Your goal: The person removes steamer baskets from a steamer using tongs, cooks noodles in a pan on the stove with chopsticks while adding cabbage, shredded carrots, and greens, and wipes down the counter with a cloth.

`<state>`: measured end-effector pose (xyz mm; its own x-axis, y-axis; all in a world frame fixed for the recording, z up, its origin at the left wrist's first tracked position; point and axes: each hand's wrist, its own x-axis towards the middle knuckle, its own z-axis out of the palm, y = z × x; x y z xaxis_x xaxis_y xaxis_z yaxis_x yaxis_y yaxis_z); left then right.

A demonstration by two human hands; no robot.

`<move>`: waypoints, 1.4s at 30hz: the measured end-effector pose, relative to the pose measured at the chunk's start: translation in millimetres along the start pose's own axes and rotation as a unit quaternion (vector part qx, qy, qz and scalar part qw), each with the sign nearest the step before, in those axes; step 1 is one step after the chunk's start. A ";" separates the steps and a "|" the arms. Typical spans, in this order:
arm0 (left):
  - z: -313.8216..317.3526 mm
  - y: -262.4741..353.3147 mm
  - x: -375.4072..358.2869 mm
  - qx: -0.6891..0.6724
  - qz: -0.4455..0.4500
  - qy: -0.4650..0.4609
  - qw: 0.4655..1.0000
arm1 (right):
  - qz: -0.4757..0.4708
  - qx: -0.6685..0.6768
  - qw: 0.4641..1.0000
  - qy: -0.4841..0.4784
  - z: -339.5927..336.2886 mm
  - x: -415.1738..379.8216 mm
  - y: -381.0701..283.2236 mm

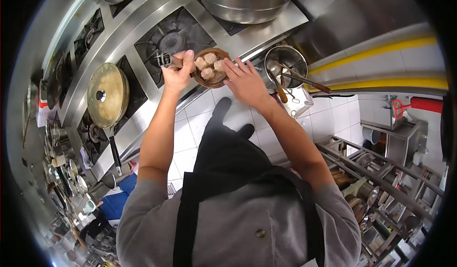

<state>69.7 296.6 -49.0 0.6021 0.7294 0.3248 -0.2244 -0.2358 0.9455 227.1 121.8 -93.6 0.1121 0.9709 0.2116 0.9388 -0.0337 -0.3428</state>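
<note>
A small round bamboo steamer basket (213,82) with several pale meat dumplings (208,67) in it is between my hands, near the stove's front edge. My left hand (178,74) is at its left side, fingers closed round a metal tool (164,60) that looks like tongs, most of it hidden. The left thumb points up beside the rim. My right hand (243,82) is at the basket's right side, its fingers over the rim close to the dumplings and its thumb at the near edge. The underside of the basket is hidden.
Behind the basket is a gas burner (172,42). A lidded pan (107,95) stands on the left, its handle sticking out. A large steel pot (247,2) stands behind. To the right is a metal pot with ladles (286,62). A rack (381,171) holds utensils.
</note>
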 end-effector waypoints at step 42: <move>151.8 121.7 358.6 0.028 0.189 0.026 0.981 | -0.301 0.618 0.682 0.251 -309.0 -19.9 -141.4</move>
<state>374.6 432.1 185.9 0.4433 0.6140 0.6531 -0.3816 -0.5300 0.7573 192.8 34.0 233.5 0.2164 0.5072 0.8342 -0.0922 0.8613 -0.4997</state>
